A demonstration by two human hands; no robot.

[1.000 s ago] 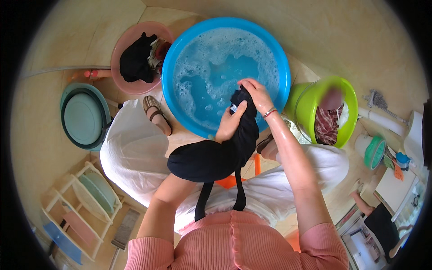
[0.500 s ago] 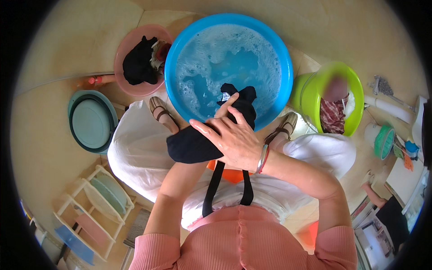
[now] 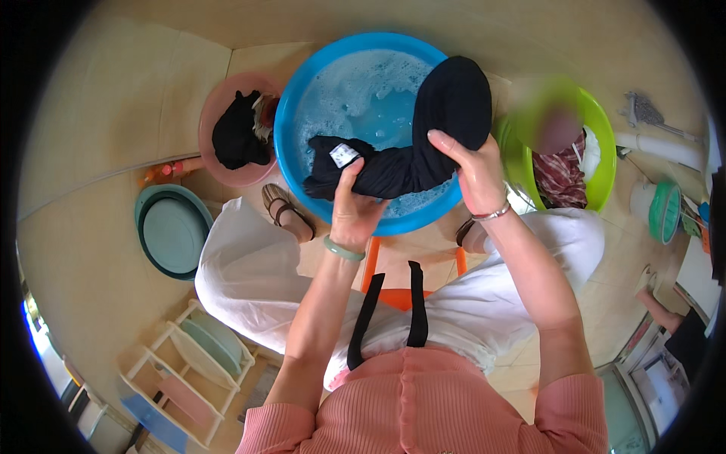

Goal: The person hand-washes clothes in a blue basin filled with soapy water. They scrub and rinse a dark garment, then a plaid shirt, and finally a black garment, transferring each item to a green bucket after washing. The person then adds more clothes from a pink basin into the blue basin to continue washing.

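Observation:
A black garment (image 3: 393, 172) with a white label stretches between my two hands above the blue basin (image 3: 284, 113), which holds cloudy, sudsy water (image 3: 355, 91). My left hand (image 3: 357, 212) grips the label end from below, thumb beside the label. At the other end, my right hand (image 3: 476, 175) has its thumb on top of a broad, rounded part of the cloth, which curves up past the basin's right rim. My right fingers are mostly hidden under the fabric. The label end hangs over the water and the basin's near left part.
A pink basin (image 3: 208, 144) with black and other cloth stands left of the blue one. Nearer is a grey-green basin (image 3: 174, 238); below it, a white rack (image 3: 181, 378). At right, a lime green bucket (image 3: 605, 163) holds checked reddish cloth (image 3: 560, 178). An orange stool (image 3: 393, 297) is between my legs.
My hands have moved apart and forward from near my lap. The garment, bunched under my crossed hands before, is now spread between them, its broad part swung up to the right, label showing.

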